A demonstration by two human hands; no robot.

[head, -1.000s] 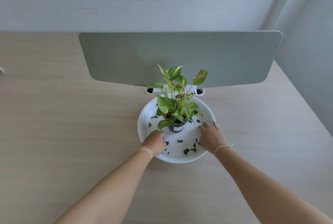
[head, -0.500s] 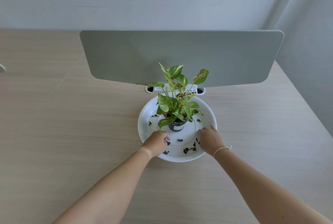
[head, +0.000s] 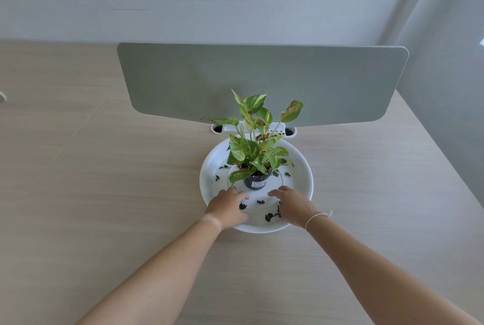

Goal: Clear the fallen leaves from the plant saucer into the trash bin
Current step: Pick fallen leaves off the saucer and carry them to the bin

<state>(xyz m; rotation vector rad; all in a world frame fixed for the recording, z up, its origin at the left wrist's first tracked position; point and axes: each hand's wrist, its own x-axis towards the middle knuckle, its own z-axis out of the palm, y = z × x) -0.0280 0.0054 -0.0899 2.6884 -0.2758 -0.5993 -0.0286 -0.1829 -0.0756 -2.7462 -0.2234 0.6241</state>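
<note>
Several small dark fallen leaves (head: 272,216) lie scattered across the floor of the white plant saucer (head: 301,183), most of them toward its near edge, with a few more at its left and right sides around the pot. One scrap (head: 260,201) sits alone between the two hands. The saucer rests on the pale wooden desk (head: 104,193), close to the desk's far edge and roughly midway along it. At the saucer's centre stands a small dark pot (head: 255,182) holding a green-and-yellow variegated plant (head: 251,146), some of whose upper leaves show brown patches.

Both hands are inside the near part of the saucer, palms down. The left hand (head: 227,207) lies over the near-left rim with its fingers spread loosely and pointing toward the pot; a dark leaf bit (head: 242,205) sits just beside its fingertips, and nothing is held. The right hand (head: 293,205) reaches in from the near-right, fingers extended and relaxed, likewise gripping nothing, with a cluster of leaves just to its left. A thin white bracelet (head: 315,218) circles the right wrist.

Behind the saucer, a white cable tray (head: 290,132) sits at the desk's far edge, below a grey-green divider panel (head: 262,81) that stands upright along that edge.
</note>
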